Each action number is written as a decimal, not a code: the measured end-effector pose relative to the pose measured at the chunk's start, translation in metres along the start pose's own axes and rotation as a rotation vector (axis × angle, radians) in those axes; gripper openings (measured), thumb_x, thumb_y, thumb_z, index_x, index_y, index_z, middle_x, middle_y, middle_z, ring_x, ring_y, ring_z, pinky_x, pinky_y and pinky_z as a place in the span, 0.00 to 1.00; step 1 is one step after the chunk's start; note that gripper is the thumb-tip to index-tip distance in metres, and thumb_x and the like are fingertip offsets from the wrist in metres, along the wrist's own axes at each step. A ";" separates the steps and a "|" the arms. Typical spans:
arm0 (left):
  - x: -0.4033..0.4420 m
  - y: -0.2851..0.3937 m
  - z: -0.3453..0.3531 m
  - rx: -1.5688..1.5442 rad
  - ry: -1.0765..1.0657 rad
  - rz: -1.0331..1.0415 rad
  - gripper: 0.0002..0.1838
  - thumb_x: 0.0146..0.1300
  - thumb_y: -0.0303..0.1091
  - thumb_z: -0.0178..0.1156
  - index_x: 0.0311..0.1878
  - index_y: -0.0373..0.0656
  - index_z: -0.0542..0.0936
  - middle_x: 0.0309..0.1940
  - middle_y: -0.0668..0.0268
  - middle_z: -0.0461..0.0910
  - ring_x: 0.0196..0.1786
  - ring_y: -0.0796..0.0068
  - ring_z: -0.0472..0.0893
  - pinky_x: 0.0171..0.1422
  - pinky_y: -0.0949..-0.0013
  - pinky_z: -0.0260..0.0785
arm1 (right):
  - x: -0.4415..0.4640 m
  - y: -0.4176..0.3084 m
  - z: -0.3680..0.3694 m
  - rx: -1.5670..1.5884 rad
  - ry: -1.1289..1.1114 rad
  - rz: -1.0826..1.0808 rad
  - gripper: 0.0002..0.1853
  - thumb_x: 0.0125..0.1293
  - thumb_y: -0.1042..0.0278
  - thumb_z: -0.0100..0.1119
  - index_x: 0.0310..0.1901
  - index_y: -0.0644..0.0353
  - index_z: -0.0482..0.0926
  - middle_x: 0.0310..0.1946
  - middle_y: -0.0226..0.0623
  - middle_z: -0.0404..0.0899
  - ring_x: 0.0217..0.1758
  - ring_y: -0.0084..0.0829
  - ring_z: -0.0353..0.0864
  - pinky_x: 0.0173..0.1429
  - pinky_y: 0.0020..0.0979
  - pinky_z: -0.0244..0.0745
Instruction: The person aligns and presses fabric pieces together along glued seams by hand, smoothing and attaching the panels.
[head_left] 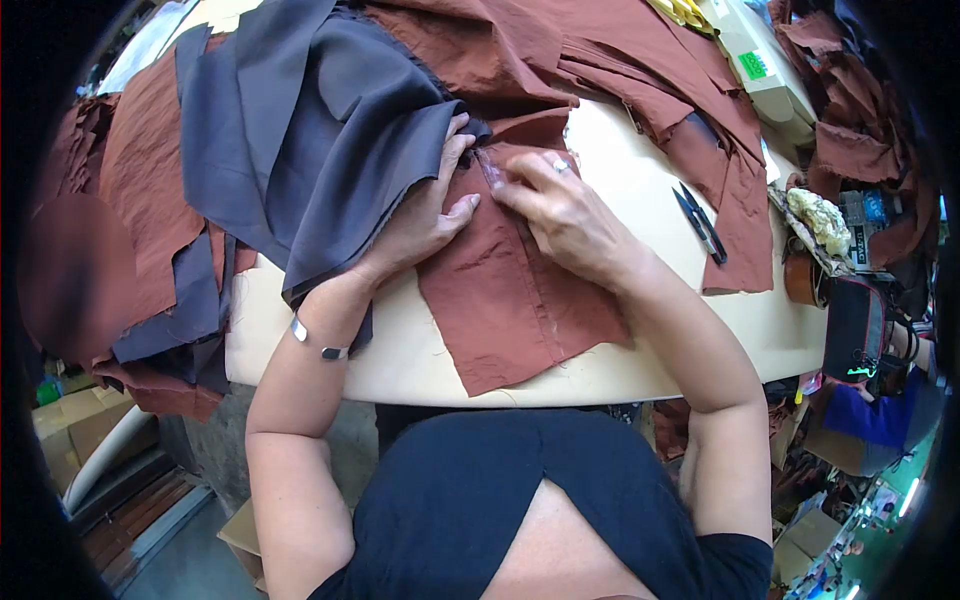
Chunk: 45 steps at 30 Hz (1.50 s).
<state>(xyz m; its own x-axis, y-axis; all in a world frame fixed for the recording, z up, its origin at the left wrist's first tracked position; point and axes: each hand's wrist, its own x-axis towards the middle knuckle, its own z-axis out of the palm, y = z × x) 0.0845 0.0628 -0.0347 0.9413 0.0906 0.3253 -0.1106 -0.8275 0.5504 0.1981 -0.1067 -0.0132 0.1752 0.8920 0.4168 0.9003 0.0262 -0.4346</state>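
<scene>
A reddish-brown cloth piece [485,300] with a seam down it lies in front of me, its lower edge frayed. My left hand [440,210] rests on its upper left part, thumb spread from the fingers. Dark grey cloth [340,140] drapes beside and partly around that hand. My right hand [560,205], with a ring, is closed in a pinch over the seam. Near its fingertips shows a small whitish patch; what the fingers hold is too small to make out. Black thread snips [700,222] lie to the right of my right hand.
The cream table [640,190] has a rounded front edge. More brown cloth [660,70] covers its far side, and layered brown and grey pieces [150,220] hang over the left. A pale box [765,75] and a crumpled yellowish lump [818,220] sit at right.
</scene>
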 end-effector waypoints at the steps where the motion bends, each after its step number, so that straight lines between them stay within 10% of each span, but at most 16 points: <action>1: 0.000 -0.001 0.001 0.011 0.002 -0.002 0.33 0.56 0.27 0.61 0.65 0.38 0.60 0.70 0.56 0.55 0.74 0.58 0.52 0.77 0.62 0.41 | -0.002 -0.003 -0.004 -0.004 -0.027 -0.019 0.12 0.53 0.81 0.50 0.40 0.67 0.78 0.42 0.45 0.72 0.46 0.44 0.72 0.52 0.40 0.69; 8: 0.001 0.003 -0.002 0.032 0.001 0.003 0.32 0.55 0.27 0.60 0.64 0.38 0.61 0.69 0.55 0.56 0.73 0.57 0.53 0.76 0.61 0.42 | 0.005 -0.003 0.009 0.131 0.013 0.222 0.18 0.50 0.86 0.51 0.44 0.64 0.79 0.46 0.47 0.72 0.51 0.47 0.73 0.56 0.39 0.68; 35: 0.001 0.005 -0.009 0.164 -0.032 0.042 0.29 0.60 0.30 0.56 0.65 0.40 0.62 0.69 0.58 0.57 0.73 0.58 0.54 0.76 0.61 0.42 | -0.062 -0.043 -0.028 0.041 -0.046 0.076 0.17 0.49 0.83 0.55 0.43 0.64 0.78 0.43 0.45 0.72 0.45 0.44 0.74 0.51 0.37 0.71; 41: 0.004 0.010 -0.011 0.098 -0.086 -0.005 0.29 0.60 0.27 0.55 0.66 0.40 0.63 0.69 0.59 0.59 0.72 0.60 0.56 0.76 0.63 0.42 | -0.165 -0.010 -0.164 -0.459 0.572 0.747 0.20 0.51 0.83 0.59 0.48 0.59 0.75 0.43 0.29 0.74 0.41 0.24 0.73 0.44 0.22 0.69; 45: 0.004 0.006 -0.010 0.113 -0.082 0.010 0.28 0.61 0.27 0.54 0.66 0.40 0.63 0.69 0.59 0.59 0.72 0.61 0.56 0.76 0.64 0.43 | -0.239 0.009 -0.218 -0.788 0.416 1.022 0.27 0.47 0.65 0.69 0.50 0.62 0.74 0.53 0.41 0.71 0.54 0.40 0.72 0.56 0.34 0.68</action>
<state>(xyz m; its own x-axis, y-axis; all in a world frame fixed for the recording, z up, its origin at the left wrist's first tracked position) 0.0846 0.0633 -0.0223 0.9636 0.0405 0.2641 -0.0877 -0.8858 0.4557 0.2516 -0.4182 0.0576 0.8774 0.1525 0.4549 0.2592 -0.9486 -0.1818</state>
